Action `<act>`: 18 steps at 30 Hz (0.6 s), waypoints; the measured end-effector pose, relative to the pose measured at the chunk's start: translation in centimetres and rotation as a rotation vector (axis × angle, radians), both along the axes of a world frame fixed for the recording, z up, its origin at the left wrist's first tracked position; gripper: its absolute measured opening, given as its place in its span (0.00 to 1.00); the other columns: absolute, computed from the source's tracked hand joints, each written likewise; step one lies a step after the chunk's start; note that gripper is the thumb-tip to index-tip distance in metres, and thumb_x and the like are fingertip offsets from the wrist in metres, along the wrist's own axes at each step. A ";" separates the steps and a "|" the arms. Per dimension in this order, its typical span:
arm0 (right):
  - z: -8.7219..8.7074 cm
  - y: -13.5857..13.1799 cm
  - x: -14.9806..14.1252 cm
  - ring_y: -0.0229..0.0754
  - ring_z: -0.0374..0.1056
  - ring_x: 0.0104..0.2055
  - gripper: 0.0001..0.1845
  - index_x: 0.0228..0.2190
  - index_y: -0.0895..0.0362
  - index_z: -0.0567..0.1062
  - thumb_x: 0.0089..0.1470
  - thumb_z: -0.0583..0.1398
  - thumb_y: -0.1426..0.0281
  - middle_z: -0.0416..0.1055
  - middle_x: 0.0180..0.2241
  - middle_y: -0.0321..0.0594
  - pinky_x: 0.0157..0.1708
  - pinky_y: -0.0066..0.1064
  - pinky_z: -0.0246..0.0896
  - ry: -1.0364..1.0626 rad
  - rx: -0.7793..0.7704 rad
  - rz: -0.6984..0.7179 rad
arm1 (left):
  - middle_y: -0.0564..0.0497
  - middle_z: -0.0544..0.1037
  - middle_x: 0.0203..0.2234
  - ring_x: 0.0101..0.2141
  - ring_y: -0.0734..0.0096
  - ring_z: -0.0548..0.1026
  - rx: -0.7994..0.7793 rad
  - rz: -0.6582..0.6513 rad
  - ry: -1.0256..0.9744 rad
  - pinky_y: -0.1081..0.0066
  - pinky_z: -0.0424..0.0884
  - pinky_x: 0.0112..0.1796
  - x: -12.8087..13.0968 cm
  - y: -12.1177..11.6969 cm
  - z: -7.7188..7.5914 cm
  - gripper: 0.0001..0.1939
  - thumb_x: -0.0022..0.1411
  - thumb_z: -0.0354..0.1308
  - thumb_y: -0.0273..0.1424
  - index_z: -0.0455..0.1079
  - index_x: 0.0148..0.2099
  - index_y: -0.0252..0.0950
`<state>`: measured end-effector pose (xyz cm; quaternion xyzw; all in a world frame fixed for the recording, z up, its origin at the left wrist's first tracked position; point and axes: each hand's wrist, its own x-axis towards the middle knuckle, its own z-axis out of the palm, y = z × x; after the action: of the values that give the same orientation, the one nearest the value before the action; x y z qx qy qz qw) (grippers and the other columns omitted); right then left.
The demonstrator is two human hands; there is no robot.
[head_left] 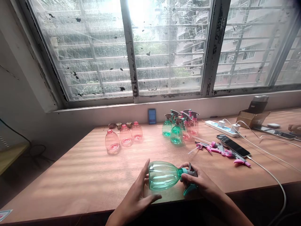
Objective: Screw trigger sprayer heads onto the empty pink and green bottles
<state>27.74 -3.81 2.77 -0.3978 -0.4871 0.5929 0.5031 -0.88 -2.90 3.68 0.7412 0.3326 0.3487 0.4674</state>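
Note:
A clear green spray bottle (163, 176) lies sideways in the air above the table's front edge, its base to the left and its neck to the right. My right hand (199, 179) is closed round the neck and the grey-and-green spray head (190, 188). At the other end, my left hand (143, 188) cups the base, fingers against it and thumb stretched out below the bottle. Loose pink-and-grey spray heads (221, 150) with tubes lie to the right, beyond my right hand.
Three pink bottles without heads (125, 136) stand at the back left. Green and pink spray bottles (176, 133) cluster behind. A phone (232, 146), a power strip (222, 128), white cables and a cardboard box (251, 117) are at right. Another person's hand (295, 128) shows at the right edge.

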 end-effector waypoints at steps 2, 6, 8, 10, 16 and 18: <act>0.0 0.1 -0.1 0.41 0.69 0.26 0.29 0.41 0.57 0.74 0.44 0.74 0.54 0.74 0.24 0.34 0.28 0.31 0.61 -0.004 0.006 -0.003 | 0.43 0.55 0.71 0.64 0.47 0.65 -0.009 0.033 0.004 0.50 0.62 0.63 -0.1 0.0 -0.1 0.54 0.61 0.69 0.34 0.34 0.75 0.50; -0.1 0.1 -0.1 0.40 0.68 0.25 0.30 0.40 0.57 0.75 0.42 0.74 0.53 0.73 0.22 0.33 0.27 0.30 0.60 -0.009 0.014 -0.021 | 0.44 0.54 0.72 0.66 0.44 0.60 0.037 0.090 0.027 0.49 0.58 0.65 -0.1 0.1 -0.1 0.50 0.59 0.70 0.34 0.44 0.74 0.50; -0.1 0.0 -0.1 0.41 0.68 0.25 0.30 0.40 0.57 0.75 0.42 0.74 0.52 0.74 0.23 0.33 0.27 0.31 0.61 -0.005 0.010 -0.022 | 0.44 0.55 0.71 0.65 0.45 0.63 0.056 0.072 0.022 0.50 0.60 0.64 -0.1 0.3 -0.2 0.49 0.60 0.69 0.34 0.44 0.74 0.51; -0.1 0.0 -0.1 0.41 0.69 0.26 0.30 0.41 0.57 0.74 0.42 0.74 0.52 0.74 0.24 0.34 0.28 0.31 0.61 -0.003 0.002 -0.013 | 0.43 0.57 0.70 0.62 0.48 0.67 0.048 0.028 -0.005 0.51 0.64 0.62 -0.1 0.4 -0.3 0.48 0.63 0.66 0.34 0.40 0.75 0.52; 0.1 -0.1 -0.2 0.41 0.68 0.25 0.30 0.41 0.57 0.74 0.42 0.74 0.53 0.74 0.23 0.34 0.28 0.31 0.60 0.006 0.005 -0.021 | 0.43 0.58 0.70 0.63 0.49 0.66 -0.004 0.009 -0.029 0.51 0.64 0.62 -0.1 0.3 -0.3 0.51 0.63 0.66 0.33 0.34 0.75 0.51; 0.1 -0.1 -0.2 0.41 0.68 0.25 0.30 0.40 0.57 0.75 0.42 0.74 0.52 0.74 0.22 0.33 0.27 0.31 0.60 -0.005 0.007 -0.027 | 0.42 0.58 0.70 0.64 0.47 0.64 -0.014 0.037 -0.016 0.51 0.63 0.62 -0.1 0.1 -0.2 0.52 0.62 0.68 0.33 0.37 0.75 0.49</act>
<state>27.57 -3.89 2.86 -0.4040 -0.4850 0.5835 0.5110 -0.94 -2.82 3.53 0.7287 0.3447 0.3610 0.4688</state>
